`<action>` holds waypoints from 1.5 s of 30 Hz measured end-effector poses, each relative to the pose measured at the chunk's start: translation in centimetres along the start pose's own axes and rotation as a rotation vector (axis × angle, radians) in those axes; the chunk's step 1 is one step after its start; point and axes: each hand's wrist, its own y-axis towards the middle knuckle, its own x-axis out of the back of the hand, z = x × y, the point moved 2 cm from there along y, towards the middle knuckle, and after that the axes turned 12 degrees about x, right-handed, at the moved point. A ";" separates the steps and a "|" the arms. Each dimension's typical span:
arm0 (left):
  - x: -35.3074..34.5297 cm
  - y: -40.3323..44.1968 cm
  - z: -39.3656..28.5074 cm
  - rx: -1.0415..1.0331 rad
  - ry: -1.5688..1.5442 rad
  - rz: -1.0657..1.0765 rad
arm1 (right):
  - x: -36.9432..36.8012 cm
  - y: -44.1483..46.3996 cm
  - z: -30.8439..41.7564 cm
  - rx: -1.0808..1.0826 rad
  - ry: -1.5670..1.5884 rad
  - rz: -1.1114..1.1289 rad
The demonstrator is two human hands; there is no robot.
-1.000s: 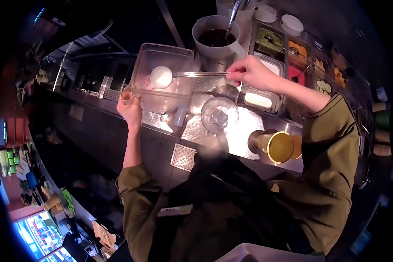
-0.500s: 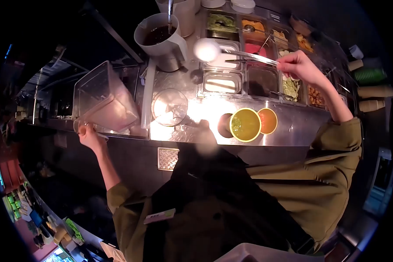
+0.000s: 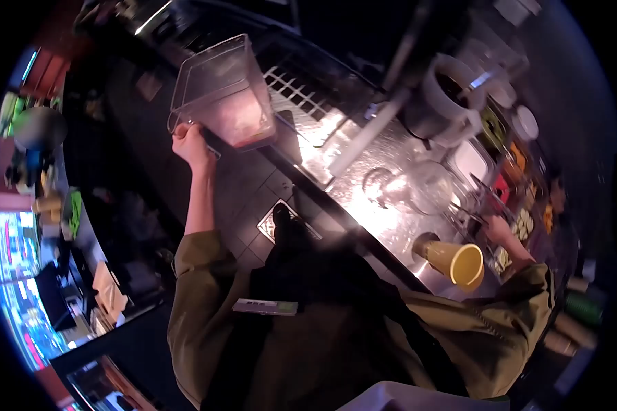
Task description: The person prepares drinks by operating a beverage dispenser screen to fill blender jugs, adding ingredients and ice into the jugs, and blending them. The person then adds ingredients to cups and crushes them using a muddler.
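The left hand [image 3: 194, 145] is curled firmly around the rim of a clear plastic tub [image 3: 223, 92], holding it out past the table [image 3: 356, 185] and above the tiled floor [image 3: 248, 188]. The rim is the natural grip, leaving the walls and base free. The tub tilts, and something pale pink [image 3: 243, 118] shows in its lower part, probably kept there by the slope.

Across the table, the right hand [image 3: 500, 231] reaches low among the food trays, fingers bent near thin metal handles [image 3: 467, 212]; in the blur and shade, one cannot tell whether they pinch them. The trays sit close together, likely so that one arm can reach them all.

A clear bowl [image 3: 428, 195] stands just beside those handles. A yellow cup [image 3: 467, 267] stands near the front edge, close to the right forearm and an obstacle to it. Farther back, a pitcher [image 3: 445, 113] of dark liquid holds a metal utensil [image 3: 483, 80], its handle rising within grasp. White lids [image 3: 524, 123] lie beyond. A pale raised bar [image 3: 370, 133] crosses the table between the bowl and a slotted rack [image 3: 295, 96].
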 end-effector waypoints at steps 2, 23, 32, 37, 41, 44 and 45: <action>1.2 2.4 0.1 0.024 -0.090 -0.104 | 6.0 -0.3 2.2 -0.116 0.034 0.181; 21.4 48.8 2.3 -0.006 -0.095 -0.271 | 28.7 75.5 73.7 0.728 0.521 -0.620; 14.0 80.6 4.2 -0.017 -0.135 -0.346 | 37.5 117.7 86.3 0.204 0.101 -0.531; 10.5 96.9 4.9 -0.124 0.022 -0.252 | 42.5 121.4 89.7 0.513 0.490 -0.533; 5.9 109.1 7.5 -0.204 0.107 -0.221 | 59.1 123.2 101.3 0.810 0.477 -0.628; 1.8 117.5 8.4 -0.308 0.270 -0.328 | 64.4 129.8 110.9 0.734 0.051 -0.585; 0.2 120.7 8.4 -0.456 0.474 -0.420 | 65.0 133.5 113.4 0.641 0.004 -0.660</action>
